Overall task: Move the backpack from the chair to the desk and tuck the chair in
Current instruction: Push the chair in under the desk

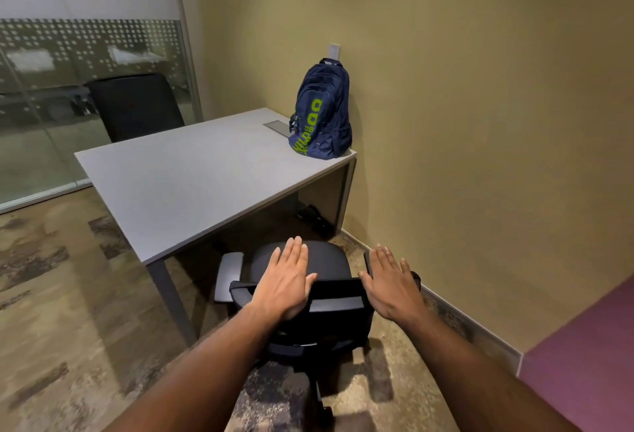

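A navy backpack point(322, 116) with green lettering stands upright on the far right corner of the grey desk point(192, 184), leaning against the wall. The black office chair point(329, 301) sits at the desk's near right end, its seat partly under the edge, its backrest towards me. My left hand point(286, 282) lies flat, fingers apart, on the top of the backrest. My right hand point(391, 284) is spread flat over the backrest's right end and the right armrest. Neither hand curls around anything.
A second black chair point(137, 105) stands behind the desk by the glass partition point(51, 95). The tan wall point(480, 123) runs close along the chair's right side. A grey cable flap point(278, 128) is set in the desk. A dark object point(314, 217) lies under it.
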